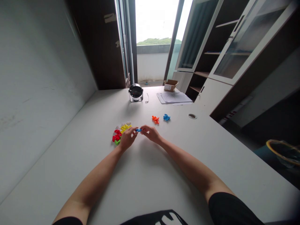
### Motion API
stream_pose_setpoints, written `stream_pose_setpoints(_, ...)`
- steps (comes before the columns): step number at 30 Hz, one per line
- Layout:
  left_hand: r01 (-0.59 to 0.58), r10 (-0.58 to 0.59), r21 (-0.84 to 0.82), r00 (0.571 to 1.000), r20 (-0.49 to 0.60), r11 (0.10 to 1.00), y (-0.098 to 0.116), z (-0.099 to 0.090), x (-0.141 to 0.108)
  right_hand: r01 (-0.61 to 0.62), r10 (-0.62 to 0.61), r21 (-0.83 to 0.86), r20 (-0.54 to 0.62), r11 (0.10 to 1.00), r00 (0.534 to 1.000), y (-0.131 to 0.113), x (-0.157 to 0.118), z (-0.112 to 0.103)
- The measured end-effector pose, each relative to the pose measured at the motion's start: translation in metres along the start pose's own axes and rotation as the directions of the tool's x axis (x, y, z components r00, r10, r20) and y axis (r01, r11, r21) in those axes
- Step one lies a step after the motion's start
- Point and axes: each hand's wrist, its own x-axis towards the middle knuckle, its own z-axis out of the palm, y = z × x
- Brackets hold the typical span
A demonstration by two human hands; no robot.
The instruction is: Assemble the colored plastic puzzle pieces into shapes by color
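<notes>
Between my two hands is a small blue plastic piece, too small to name more closely. The fingertips of my left hand pinch its left end, and those of my right hand close on its right end. Right beside my left hand, and partly hidden by it, lies a mixed pile of small plastic pieces: yellow, red, green and some white. Beyond my right hand sit a small orange heap and a small blue heap.
At the back of the white table stand a black round fan-like device, paper sheets and an open cardboard box. A round cable hole is at the right. A wall borders the left side; cabinets rise at the right.
</notes>
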Motion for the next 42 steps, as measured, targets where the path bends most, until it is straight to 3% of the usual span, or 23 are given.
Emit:
stream_pose_setpoints(15, 0.028, -0.028, -0.045, 1.000, -0.003, 0.999, -0.003, 0.002, -0.001, 0.040, -0.039, -0.199, 0.008, 0.979, 0.999, 0.002, -0.001, 0.001)
stream_pose_setpoints(33, 0.002, -0.002, -0.021, 1.000, 0.010, 1.000, -0.007, 0.005, -0.001, 0.006, 0.000, -0.206, 0.033, 0.979, 0.999, 0.002, -0.002, -0.002)
stream_pose_setpoints(42, 0.032, -0.032, -0.004, 0.999, 0.005, 0.999, -0.003, 0.002, -0.001, 0.060, -0.060, -0.237, 0.007, 0.970, 0.998, -0.004, -0.003, -0.002)
